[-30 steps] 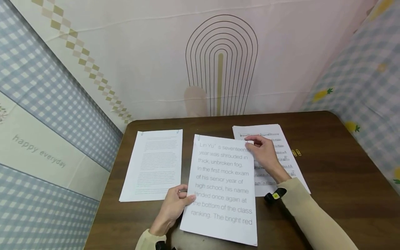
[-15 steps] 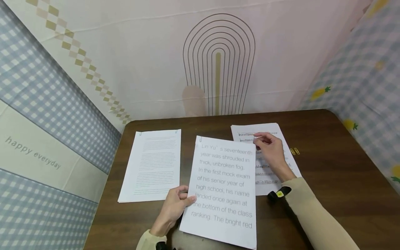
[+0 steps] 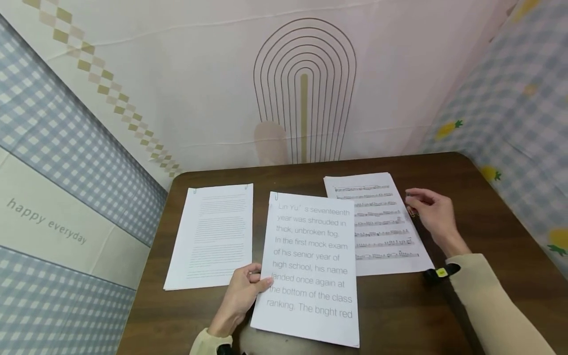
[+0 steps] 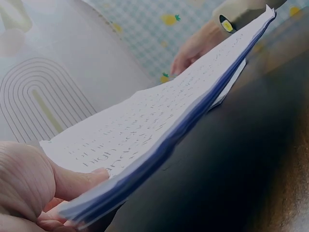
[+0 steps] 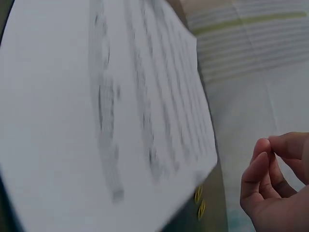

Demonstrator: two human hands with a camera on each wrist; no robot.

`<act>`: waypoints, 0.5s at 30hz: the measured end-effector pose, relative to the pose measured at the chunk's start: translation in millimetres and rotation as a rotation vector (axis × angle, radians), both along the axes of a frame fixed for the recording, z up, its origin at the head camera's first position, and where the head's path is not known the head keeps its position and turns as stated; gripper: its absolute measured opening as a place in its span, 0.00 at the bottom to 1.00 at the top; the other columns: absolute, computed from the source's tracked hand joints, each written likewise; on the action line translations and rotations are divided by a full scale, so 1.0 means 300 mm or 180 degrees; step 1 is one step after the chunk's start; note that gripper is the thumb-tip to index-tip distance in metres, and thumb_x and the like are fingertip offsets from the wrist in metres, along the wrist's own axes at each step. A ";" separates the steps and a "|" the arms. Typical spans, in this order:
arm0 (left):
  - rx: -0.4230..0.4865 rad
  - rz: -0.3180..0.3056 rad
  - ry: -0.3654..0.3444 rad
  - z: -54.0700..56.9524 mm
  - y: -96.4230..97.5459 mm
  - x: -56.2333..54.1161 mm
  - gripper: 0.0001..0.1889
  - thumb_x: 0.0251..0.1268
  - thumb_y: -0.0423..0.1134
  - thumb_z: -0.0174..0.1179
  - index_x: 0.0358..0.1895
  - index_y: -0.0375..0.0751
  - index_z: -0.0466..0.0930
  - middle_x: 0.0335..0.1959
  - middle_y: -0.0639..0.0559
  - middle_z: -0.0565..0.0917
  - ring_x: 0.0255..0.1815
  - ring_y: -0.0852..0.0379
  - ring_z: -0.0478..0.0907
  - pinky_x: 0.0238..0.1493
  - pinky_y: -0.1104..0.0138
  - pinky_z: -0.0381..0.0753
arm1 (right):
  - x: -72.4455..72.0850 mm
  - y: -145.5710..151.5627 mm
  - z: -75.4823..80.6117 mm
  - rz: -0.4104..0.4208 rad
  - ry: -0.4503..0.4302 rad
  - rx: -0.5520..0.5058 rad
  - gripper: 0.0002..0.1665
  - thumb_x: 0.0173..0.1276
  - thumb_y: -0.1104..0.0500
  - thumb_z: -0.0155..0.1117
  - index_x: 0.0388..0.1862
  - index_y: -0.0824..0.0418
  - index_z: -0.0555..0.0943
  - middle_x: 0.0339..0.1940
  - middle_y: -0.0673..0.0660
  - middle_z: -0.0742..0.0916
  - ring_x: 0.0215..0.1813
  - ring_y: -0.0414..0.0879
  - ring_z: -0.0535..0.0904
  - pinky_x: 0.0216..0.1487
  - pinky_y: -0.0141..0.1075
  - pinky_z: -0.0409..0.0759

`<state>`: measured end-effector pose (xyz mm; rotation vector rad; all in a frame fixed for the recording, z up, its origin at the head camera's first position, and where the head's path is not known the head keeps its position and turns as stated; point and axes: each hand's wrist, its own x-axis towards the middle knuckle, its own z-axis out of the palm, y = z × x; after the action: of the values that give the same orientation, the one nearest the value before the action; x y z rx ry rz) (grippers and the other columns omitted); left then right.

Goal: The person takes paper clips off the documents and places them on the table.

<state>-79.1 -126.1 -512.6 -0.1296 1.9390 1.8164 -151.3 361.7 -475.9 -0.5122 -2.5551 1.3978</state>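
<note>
My left hand (image 3: 243, 291) grips the lower left edge of a stack of large-print paper (image 3: 310, 266), thumb on top and fingers underneath. In the left wrist view the stack (image 4: 130, 125) is tilted, its sheet edges fanned slightly. A paper clip (image 3: 276, 196) sits at its top left corner. My right hand (image 3: 435, 217) hovers just right of the sheet-music stack (image 3: 377, 224), above two yellow paper clips (image 5: 199, 203) on the table. In the right wrist view the right hand (image 5: 275, 179) has curled fingers with thumb and fingertip together, and nothing shows between them.
At the left of the brown table (image 3: 479, 212) lies another printed stack (image 3: 217, 236), with clips at both top corners. The large-print stack overlaps the sheet music's left side. A fabric backdrop (image 3: 213, 98) rises behind the table, with checked cloth (image 3: 501, 113) at the sides.
My right hand has left the large-print stack's top right corner and moved right, past the sheet music to the yellow clips. The left hand keeps its grip, almost unmoved.
</note>
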 end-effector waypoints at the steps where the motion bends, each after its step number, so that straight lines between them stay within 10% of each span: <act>1: -0.0001 -0.0003 0.0001 -0.002 -0.001 0.000 0.16 0.73 0.26 0.66 0.59 0.22 0.79 0.44 0.31 0.94 0.35 0.43 0.95 0.36 0.58 0.94 | 0.005 0.026 -0.007 0.0007 -0.0043 0.0065 0.24 0.84 0.52 0.65 0.68 0.66 0.84 0.42 0.37 0.86 0.40 0.34 0.84 0.41 0.23 0.84; 15: -0.0033 0.0004 -0.0028 0.004 0.010 -0.004 0.14 0.73 0.26 0.65 0.58 0.23 0.80 0.42 0.33 0.94 0.35 0.46 0.95 0.36 0.61 0.94 | 0.004 0.216 -0.097 0.0038 -0.0632 0.0809 0.22 0.87 0.53 0.59 0.67 0.65 0.84 0.57 0.66 0.85 0.46 0.48 0.75 0.40 0.30 0.72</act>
<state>-80.1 -123.0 -511.4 -0.1420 1.9427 1.8039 -150.2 426.5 -504.8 -0.6184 -2.8418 1.0490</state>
